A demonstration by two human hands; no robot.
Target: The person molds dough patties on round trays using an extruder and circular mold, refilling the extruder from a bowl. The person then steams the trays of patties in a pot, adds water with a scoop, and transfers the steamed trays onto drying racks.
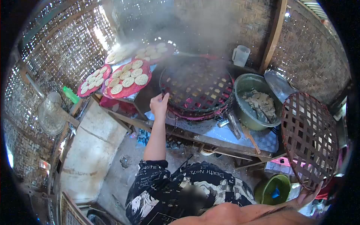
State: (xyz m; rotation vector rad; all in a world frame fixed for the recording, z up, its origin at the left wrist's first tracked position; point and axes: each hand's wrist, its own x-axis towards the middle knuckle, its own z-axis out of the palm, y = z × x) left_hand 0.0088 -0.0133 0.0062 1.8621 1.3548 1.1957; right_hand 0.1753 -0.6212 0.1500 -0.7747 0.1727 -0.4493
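My left hand (pixel 159 104) reaches forward, its fingers closed at the near left rim of a round woven tray (pixel 198 88) that lies on a stack on the table, with steam above it. At the lower right, my right hand (pixel 308 195) grips the bottom edge of another round open-weave tray (pixel 309 138), which is held up on its side. Between the two trays stands a green basin (pixel 249 112) with a pale, doughy mass (pixel 260 103) inside.
Red trays (pixel 129 80) with flat round pieces lie at the back left. A clear jug (pixel 240 55) and a metal lid (pixel 279 86) are behind the basin. A wooden stick (pixel 251 139) lies near the table's edge. Below right sits a green tub (pixel 273 189).
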